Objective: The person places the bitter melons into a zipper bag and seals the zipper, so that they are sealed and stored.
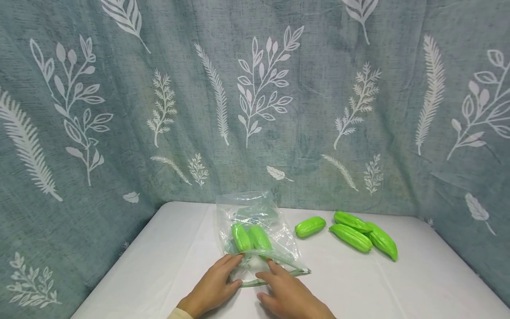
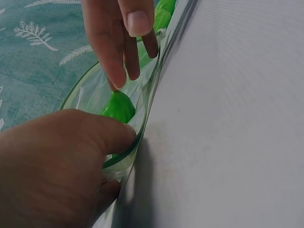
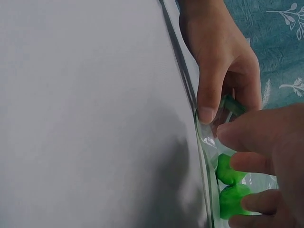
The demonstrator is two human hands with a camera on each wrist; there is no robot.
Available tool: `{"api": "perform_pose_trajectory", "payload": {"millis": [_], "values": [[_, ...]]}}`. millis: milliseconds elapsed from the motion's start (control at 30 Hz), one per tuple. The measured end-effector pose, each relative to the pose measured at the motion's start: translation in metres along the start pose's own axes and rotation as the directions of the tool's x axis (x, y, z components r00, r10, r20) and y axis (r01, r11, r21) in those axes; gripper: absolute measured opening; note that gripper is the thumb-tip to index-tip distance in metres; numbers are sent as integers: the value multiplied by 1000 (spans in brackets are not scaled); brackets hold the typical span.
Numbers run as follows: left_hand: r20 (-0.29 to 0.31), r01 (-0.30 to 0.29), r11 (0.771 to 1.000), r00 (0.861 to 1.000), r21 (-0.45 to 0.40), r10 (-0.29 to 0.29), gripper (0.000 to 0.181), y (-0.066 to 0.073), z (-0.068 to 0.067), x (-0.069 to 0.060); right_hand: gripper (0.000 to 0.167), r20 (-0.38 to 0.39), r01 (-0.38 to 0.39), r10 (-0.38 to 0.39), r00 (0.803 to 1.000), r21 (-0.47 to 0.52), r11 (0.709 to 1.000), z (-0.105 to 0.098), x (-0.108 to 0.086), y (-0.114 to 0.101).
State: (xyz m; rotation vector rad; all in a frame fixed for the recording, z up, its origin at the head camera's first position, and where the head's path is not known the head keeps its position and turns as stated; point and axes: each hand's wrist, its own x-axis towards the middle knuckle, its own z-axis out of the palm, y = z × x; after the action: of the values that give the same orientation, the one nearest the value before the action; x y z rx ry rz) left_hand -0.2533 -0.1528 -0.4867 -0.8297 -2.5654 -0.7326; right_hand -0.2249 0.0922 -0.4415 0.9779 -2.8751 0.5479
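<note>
A clear zip bag [image 1: 284, 237] with a green seal strip lies on the table, its mouth spread open towards me. Two bright green, ridged, elongated vegetables [image 1: 260, 238] are inside it, side by side; their exact kind is unclear. My left hand [image 1: 215, 281] holds the left side of the bag's mouth, the thumb at the near rim and the fingers by the far rim. Over the right part of the mouth, my right hand [image 1: 288, 290] has its fingers loosely extended. In the left wrist view its fingertips hang close to a green vegetable [image 2: 118, 107]; contact is unclear.
Right of the bag lies a single green vegetable [image 1: 310, 226]. Farther right is a cluster of three more [image 1: 350, 238], touching one another. All rest on a white-covered table [image 1: 358, 283]. A patterned teal curtain [image 1: 311, 110] stands behind and along the sides.
</note>
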Motion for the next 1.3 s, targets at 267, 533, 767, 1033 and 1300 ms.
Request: {"api": "perform_pose_trajectory", "payload": {"millis": [267,533,767,1033,1300], "values": [[17,-11,1000,1000,-7,11,66,3,3,2,40,-55,8,-3,998,100,995,-5,-7,12],[26,6,1000,1000,-19,-6,64,5,6,3,25,-194,45,8,981,270,962,-24,-12,33],[36,8,1000,999,-18,-7,64,4,8,2,22,-271,19,80,959,341,940,-35,-17,55],[33,18,1000,999,-12,-18,64,1,3,1,20,-293,-83,210,933,393,916,-32,-19,81],[3,-5,1000,1000,-4,5,65,0,0,0,21,-311,-124,255,916,384,915,-29,-17,92]]}}
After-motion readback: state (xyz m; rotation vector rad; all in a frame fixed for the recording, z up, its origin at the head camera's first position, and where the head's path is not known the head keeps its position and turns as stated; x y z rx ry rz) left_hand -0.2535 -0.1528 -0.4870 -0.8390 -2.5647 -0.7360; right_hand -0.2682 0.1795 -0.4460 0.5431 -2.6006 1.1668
